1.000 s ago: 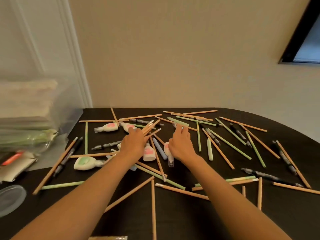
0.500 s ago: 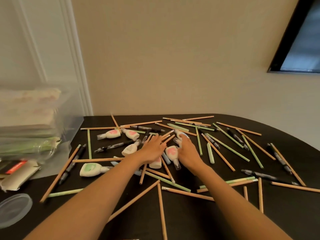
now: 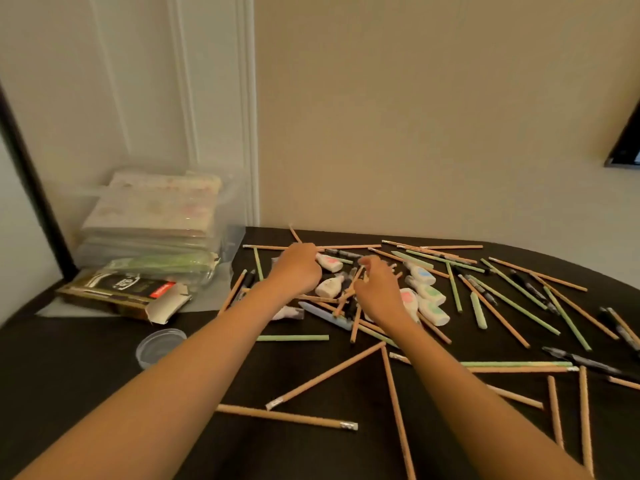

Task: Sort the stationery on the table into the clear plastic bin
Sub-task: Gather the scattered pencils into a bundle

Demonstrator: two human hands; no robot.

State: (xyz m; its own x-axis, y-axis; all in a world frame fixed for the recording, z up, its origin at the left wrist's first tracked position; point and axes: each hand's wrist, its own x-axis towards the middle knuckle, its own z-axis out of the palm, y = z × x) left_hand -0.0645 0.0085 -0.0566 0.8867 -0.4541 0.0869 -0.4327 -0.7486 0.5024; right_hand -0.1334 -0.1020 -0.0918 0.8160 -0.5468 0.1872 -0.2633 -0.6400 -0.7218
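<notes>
Dozens of thin tan wooden pencils (image 3: 326, 375), pale green pencils (image 3: 292, 338), black pens (image 3: 585, 360) and small white correction-tape dispensers (image 3: 427, 293) lie scattered over the dark table (image 3: 104, 341), most of them to the right of and nearer than the fingers.

The right hand (image 3: 379, 292) has its fingers (image 3: 370, 263) curled in and seems to pinch one slanted tan pencil (image 3: 346, 296) by its upper end, in the thick of the pile. The left hand (image 3: 298, 270) shows only its back, knuckles bent over the table just left of a pink-labelled dispenser (image 3: 330, 263). Whether it has hold of anything I cannot tell.

The clear plastic bin (image 3: 232, 206) stands well to the left of both hands against the wall, already stacked with flat packets. An opened cardboard box (image 3: 121, 289) and a small clear round lid (image 3: 160, 346) lie in front of it.

The pencils look light, stiff and prone to roll, so gathering several side by side and gripping the bundle near its middle should work best. The dispensers look smooth and rounded, best taken across the body.
</notes>
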